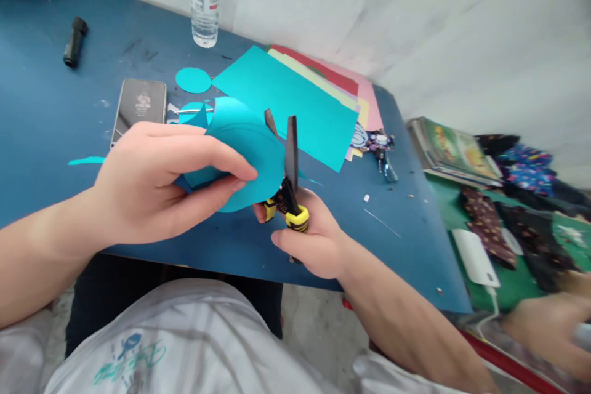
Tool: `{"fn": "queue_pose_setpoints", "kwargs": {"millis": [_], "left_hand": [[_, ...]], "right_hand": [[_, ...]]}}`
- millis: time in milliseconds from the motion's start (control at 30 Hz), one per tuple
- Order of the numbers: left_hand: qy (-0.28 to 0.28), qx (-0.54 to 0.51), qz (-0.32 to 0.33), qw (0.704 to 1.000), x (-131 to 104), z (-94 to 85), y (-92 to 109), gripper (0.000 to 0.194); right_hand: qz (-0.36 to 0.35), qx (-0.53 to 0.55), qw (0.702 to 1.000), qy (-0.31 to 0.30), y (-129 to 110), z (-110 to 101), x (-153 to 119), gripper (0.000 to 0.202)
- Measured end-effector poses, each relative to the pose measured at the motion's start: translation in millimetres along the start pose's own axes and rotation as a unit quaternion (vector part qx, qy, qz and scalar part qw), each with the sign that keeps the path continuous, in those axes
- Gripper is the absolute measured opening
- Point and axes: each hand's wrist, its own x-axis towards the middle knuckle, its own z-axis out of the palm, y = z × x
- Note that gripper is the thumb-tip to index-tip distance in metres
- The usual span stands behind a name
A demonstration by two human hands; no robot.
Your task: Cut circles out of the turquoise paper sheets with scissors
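Observation:
Between thumb and forefinger, my left hand [152, 178] pinches a piece of turquoise paper [263, 154] with a rounded edge and a curved line on it. My right hand [316, 237] grips black scissors [292, 154] with yellow-and-black handles. Their blades stand apart, at the right edge of the held paper. Behind the paper lie a turquoise paper circle [192, 80] and other cut turquoise bits, partly hidden by my left hand. A large turquoise sheet [295, 104] rests on top of several coloured sheets [341, 80].
A water bottle [204, 6] stands by the wall. On the blue table [369, 252] are a phone [141, 104], a black flashlight [75, 43] and keys [383, 148]. At right, a green table holds books [455, 148] and a white power bank [475, 258]; another person's blurred hand [549, 326] is near it.

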Motion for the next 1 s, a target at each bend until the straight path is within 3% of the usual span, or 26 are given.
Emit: {"fn": "queue_pose_setpoints", "kwargs": {"millis": [200,433,767,900,1000], "left_hand": [[-0.030,0.000,0.004,1.000,-2.6,-0.7,-0.3,0.022],[-0.042,0.024,0.016,0.999,-1.6,-3.6,-1.1,0.013],[0.036,-0.024,0.062,0.997,0.6,-0.1,-5.0,0.008],[-0.010,0.000,0.025,1.000,1.3,-2.3,-3.4,0.007],[0.036,-0.034,0.048,0.998,0.5,-1.1,-3.4,0.012]], "right_hand": [[-0.012,0.016,1.000,-0.006,1.7,-0.2,0.4,0.033],[-0.008,0.029,1.000,-0.004,2.5,0.0,-0.1,0.034],[0.002,0.039,0.999,-0.012,2.2,0.7,0.3,0.033],[0.002,0.033,0.999,-0.009,0.2,1.0,0.5,0.032],[0.009,0.031,0.999,-0.011,-1.9,1.0,0.9,0.031]]}}
